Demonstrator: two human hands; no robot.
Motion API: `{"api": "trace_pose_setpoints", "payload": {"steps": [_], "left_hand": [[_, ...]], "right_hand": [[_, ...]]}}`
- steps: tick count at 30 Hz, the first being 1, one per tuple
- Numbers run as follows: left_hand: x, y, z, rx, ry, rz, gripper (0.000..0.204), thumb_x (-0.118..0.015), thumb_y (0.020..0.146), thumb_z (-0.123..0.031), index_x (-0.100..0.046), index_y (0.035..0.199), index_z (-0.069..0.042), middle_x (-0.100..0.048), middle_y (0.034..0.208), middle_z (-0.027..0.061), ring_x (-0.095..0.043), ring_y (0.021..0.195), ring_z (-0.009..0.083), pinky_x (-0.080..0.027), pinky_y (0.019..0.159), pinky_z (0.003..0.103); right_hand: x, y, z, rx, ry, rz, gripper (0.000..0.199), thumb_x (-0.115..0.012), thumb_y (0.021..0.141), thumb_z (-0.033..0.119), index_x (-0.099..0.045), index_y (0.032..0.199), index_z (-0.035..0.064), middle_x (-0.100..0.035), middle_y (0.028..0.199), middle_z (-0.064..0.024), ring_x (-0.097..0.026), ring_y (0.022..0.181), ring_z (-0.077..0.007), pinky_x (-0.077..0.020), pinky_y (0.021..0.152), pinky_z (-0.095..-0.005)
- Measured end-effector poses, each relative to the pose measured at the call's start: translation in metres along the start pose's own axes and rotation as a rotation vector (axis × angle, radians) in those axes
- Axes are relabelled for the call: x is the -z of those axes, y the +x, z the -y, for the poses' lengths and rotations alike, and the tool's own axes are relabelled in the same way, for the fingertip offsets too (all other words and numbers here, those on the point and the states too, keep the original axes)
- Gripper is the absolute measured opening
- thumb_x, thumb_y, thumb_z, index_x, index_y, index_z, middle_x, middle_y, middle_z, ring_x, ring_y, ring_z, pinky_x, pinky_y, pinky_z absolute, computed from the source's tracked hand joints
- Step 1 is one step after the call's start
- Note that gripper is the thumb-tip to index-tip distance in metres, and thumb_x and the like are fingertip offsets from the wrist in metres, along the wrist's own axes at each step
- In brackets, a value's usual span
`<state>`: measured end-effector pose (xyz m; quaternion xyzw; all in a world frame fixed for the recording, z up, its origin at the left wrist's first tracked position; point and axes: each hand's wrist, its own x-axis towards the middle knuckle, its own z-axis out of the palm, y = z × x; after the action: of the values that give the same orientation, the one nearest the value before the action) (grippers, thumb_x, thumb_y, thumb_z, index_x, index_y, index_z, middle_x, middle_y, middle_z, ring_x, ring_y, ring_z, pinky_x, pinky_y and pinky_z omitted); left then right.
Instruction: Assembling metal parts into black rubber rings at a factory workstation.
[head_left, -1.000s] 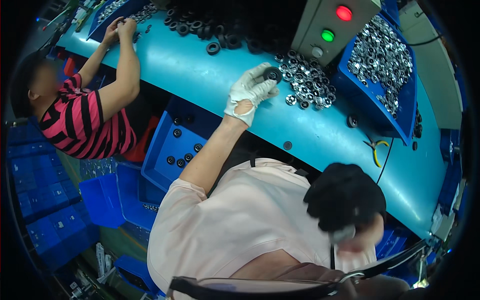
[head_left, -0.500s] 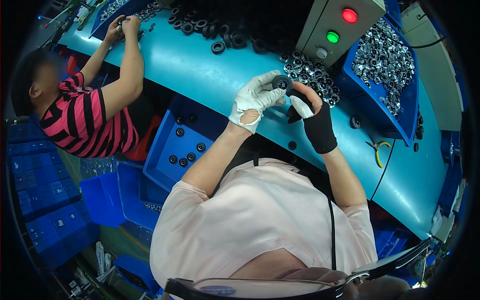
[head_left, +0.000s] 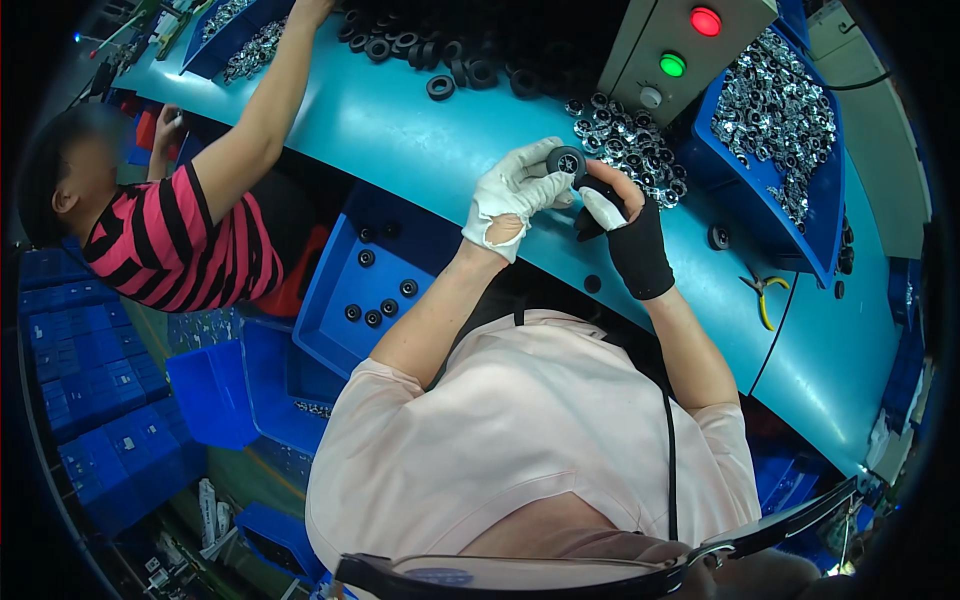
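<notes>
A small round black wheel with a grey metal hub (head_left: 567, 160) sits just above the centre of the frame, its flat face turned toward the camera. The left hand (head_left: 510, 195), in a worn white glove torn at the back, has its fingers curled onto the wheel's left side. The right hand (head_left: 625, 225), in a black fingerless glove with a white-wrapped thumb, closes on the wheel from the right and below, so both hands clamp it between them, raised over the turquoise curved worktable (head_left: 400, 120).

Just right of the wheel lies a heap of shiny metal ring parts (head_left: 625, 140), touching or nearly touching the hands' upper side. Further right, a blue plastic bin of the same metal parts (head_left: 775, 100) fills the upper right. Above, a grey control box with a red and a green lamp (head_left: 680, 40) stands close. Loose black rubber rings (head_left: 440, 60) line the top edge. Bare table surface stretches to the left of the hands, toward a co-worker's striped sleeve (head_left: 170, 240) in the upper left. Below the table's near edge, left of centre, a blue tray holding a few black wheels (head_left: 345, 270) sits.
</notes>
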<state>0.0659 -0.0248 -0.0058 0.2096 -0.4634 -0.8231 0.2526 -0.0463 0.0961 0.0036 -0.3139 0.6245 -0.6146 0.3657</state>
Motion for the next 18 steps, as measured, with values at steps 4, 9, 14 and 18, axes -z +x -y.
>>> {"api": "trace_pose_setpoints", "payload": {"steps": [4,9,14,18], "left_hand": [[0.000,-0.005,0.002,-0.036,-0.024,0.007,0.050,-0.064,0.084,-0.004,-0.041,0.127,0.008,-0.059,0.109,0.0151,-0.062,0.087,0.0176,-0.055,0.074,0.027],[-0.001,-0.013,-0.004,0.084,-0.140,0.023,0.051,-0.065,0.084,-0.007,-0.041,0.127,0.007,-0.059,0.105,0.0131,-0.062,0.081,0.0162,-0.054,0.071,0.027],[-0.003,-0.022,-0.003,0.096,-0.026,0.045,0.051,-0.064,0.084,-0.005,-0.040,0.127,0.008,-0.059,0.103,0.0132,-0.061,0.079,0.0157,-0.054,0.070,0.027],[-0.005,-0.026,-0.003,0.111,0.002,0.040,0.051,-0.064,0.084,-0.004,-0.040,0.127,0.009,-0.059,0.105,0.0142,-0.062,0.082,0.0163,-0.054,0.071,0.026]], "right_hand": [[-0.001,-0.003,-0.002,0.026,-0.020,0.007,0.037,-0.058,0.087,0.010,-0.053,0.122,0.0041,-0.062,0.095,-0.0044,-0.057,0.069,-0.0092,-0.0468,0.058,-0.0221],[-0.002,-0.006,-0.005,0.114,-0.060,-0.022,0.039,-0.058,0.086,0.011,-0.052,0.123,0.0039,-0.061,0.098,-0.0033,-0.056,0.076,-0.0080,-0.0472,0.060,-0.0223],[-0.003,-0.011,-0.007,0.101,-0.013,0.033,0.040,-0.059,0.085,0.013,-0.052,0.123,0.0040,-0.059,0.101,-0.0028,-0.055,0.076,-0.0074,-0.0471,0.060,-0.0221],[-0.002,-0.017,-0.007,0.057,0.004,0.053,0.040,-0.060,0.085,0.014,-0.052,0.123,0.0046,-0.059,0.101,-0.0029,-0.056,0.074,-0.0075,-0.0468,0.058,-0.0217]]}}
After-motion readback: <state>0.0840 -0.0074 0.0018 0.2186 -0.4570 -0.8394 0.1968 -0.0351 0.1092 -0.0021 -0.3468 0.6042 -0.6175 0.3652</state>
